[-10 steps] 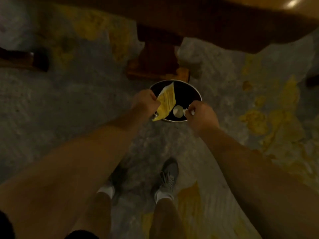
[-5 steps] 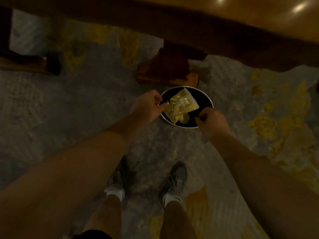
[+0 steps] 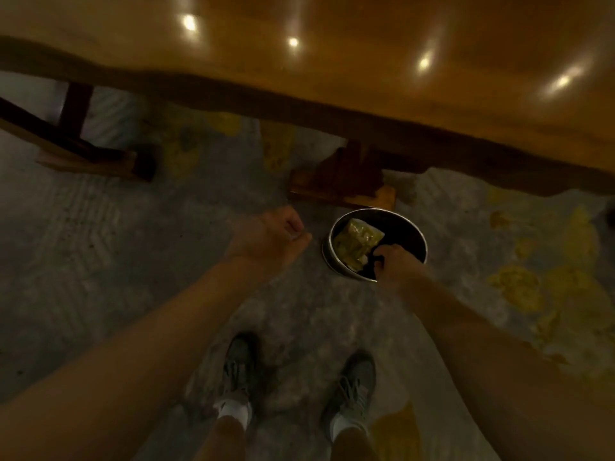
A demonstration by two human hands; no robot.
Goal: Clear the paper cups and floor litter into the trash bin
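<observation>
A round black trash bin with a metal rim stands on the floor by the table's foot. A crumpled yellow wrapper lies inside it, on the left half. My right hand hovers over the bin's near rim with its fingers curled beside the wrapper; whether it touches the wrapper is unclear. My left hand is off to the left of the bin, loosely curled and holding nothing. No paper cup is visible.
A glossy wooden table overhangs the bin, its foot just behind it. A chair base sits at the left. My two shoes stand on the grey floor with yellow patches.
My left hand let go of the yellow wrapper and drew back to the left. The wrapper dropped deeper into the bin. My right hand stayed over the rim. The view tilted up.
</observation>
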